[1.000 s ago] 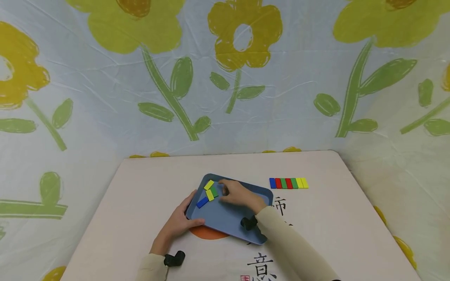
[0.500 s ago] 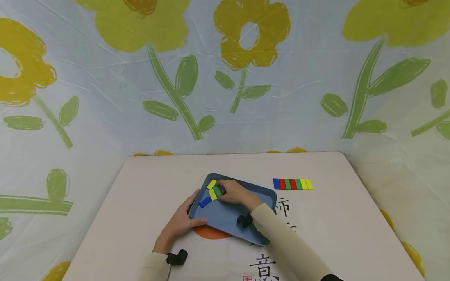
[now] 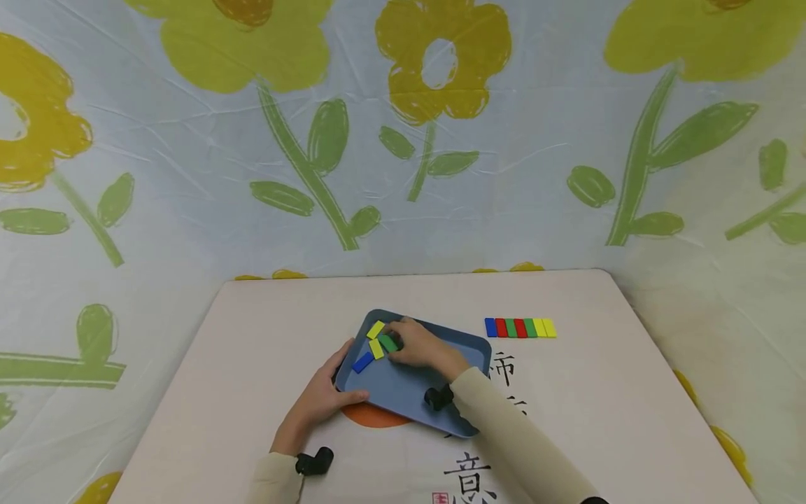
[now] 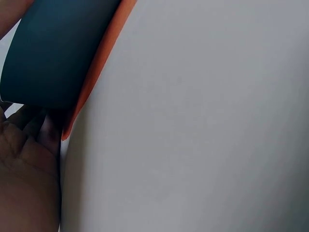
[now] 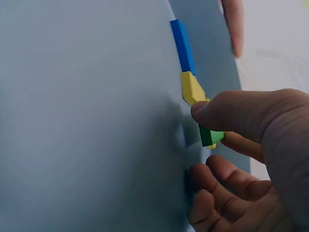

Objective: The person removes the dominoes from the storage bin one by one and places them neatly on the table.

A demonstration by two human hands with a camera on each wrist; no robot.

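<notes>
On the beige table [image 3: 264,336], which carries an orange disc and black printed characters, a blue tray [image 3: 409,395] lies a little turned, near the middle. At its near-left corner the left hand [image 3: 324,399] holds the tray's rim, thumb curled over the edge and fingers under it. Over the far-left part of the tray the right hand [image 3: 418,348] pinches a green block [image 3: 388,343] between thumb and forefinger — the other fingers are curled below it. Just beside this block lie a yellow block [image 3: 376,348], a second yellow block [image 3: 376,329] and a blue block [image 3: 362,362]. Well apart, to the right of the tray, a row of coloured blocks [image 3: 520,327] lies on the table — blue, red, green, yellow, touching side by side.
</notes>
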